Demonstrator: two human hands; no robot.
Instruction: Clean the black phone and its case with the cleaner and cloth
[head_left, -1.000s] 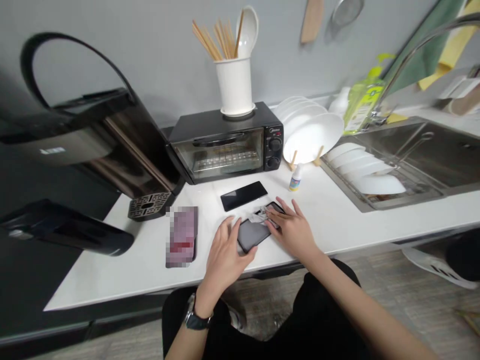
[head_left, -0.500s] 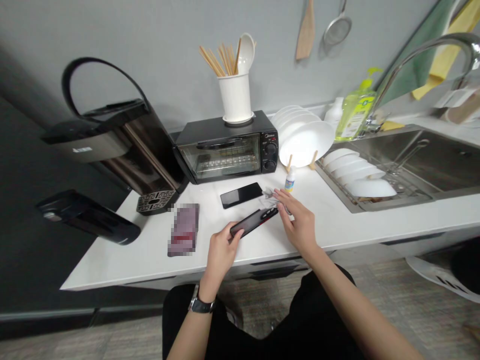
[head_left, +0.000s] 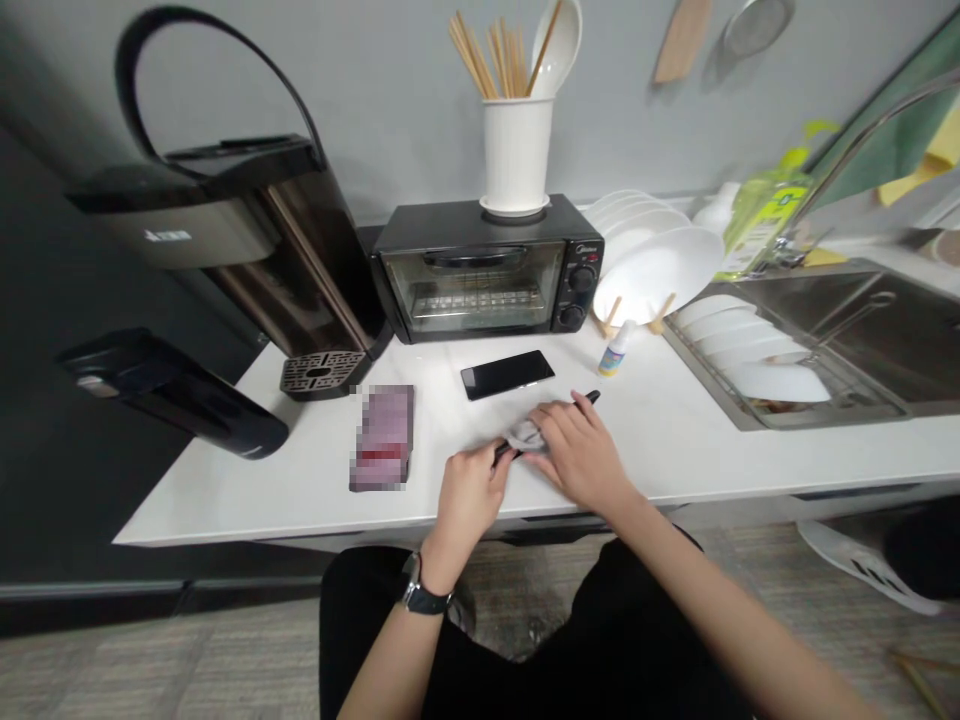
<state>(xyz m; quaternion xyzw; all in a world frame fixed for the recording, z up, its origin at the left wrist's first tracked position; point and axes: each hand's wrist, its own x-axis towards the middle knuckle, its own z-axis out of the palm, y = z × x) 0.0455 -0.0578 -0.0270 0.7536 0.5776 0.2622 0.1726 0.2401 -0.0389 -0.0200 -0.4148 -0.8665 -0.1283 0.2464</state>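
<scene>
My left hand (head_left: 474, 488) grips the near-left end of a thin black phone case (head_left: 593, 397). Over the case, my right hand (head_left: 581, 452) presses a crumpled grey cloth (head_left: 526, 436) with its fingers bent around it. Most of the case is hidden under the cloth and fingers; its far end pokes out beyond my right hand. A black phone (head_left: 508, 375) lies flat on the counter just behind my hands. To its right stands a small white bottle (head_left: 613, 356) with a blue and yellow label.
A toaster oven (head_left: 480, 225) carries a white utensil cup (head_left: 517, 150). Left are a water dispenser (head_left: 300, 250), a dark tumbler (head_left: 180, 395) and a blurred purple object (head_left: 386, 435). Right are racked plates (head_left: 664, 270) and a sink (head_left: 885, 400) holding bowls. A shoe (head_left: 862, 565) shows on the floor.
My right hand has moved from the case's far end onto its face, bringing the cloth left toward my left hand. The case is turned flatter. The whole view has shifted.
</scene>
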